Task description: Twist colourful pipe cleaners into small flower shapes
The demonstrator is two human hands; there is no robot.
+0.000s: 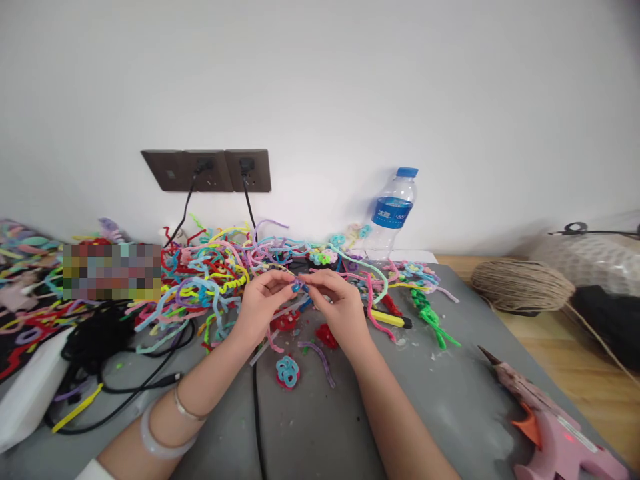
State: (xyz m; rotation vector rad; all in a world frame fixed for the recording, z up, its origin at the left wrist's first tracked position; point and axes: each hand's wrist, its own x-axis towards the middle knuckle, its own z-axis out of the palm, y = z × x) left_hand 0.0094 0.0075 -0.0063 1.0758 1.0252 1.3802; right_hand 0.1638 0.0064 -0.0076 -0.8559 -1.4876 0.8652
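L hand: left hand (263, 301) raised just above the table, thumb + forefinger pinching the blue pipe-cleaner piece (299, 287) from its left side; other fingers curled.
R hand: right hand (337, 303) pinching the same piece from the right; fingertips of both hands nearly touching.
Blue piece: small, bent, held betw. the two hands, in front of the pipe-cleaner pile (215, 270), above the grey table (450, 380).
L wrist: pale bangle (163, 437) + thin gold bracelet (187, 408).
Under hands: red bits, a blue-on-red looped flower (287, 371) lying flat, a purple strand just beside it.
Cable: black cable (255, 407) runs along the table betw. the forearms.
R of hands: yellow-handled tool (390, 319), green twisted strand (431, 319).
Far R: twine ball (520, 285); pink glue gun (560, 427) at table edge.
Back: water bottle (393, 212) upright by wall; wall sockets (207, 170) w/ 2 plugs in.
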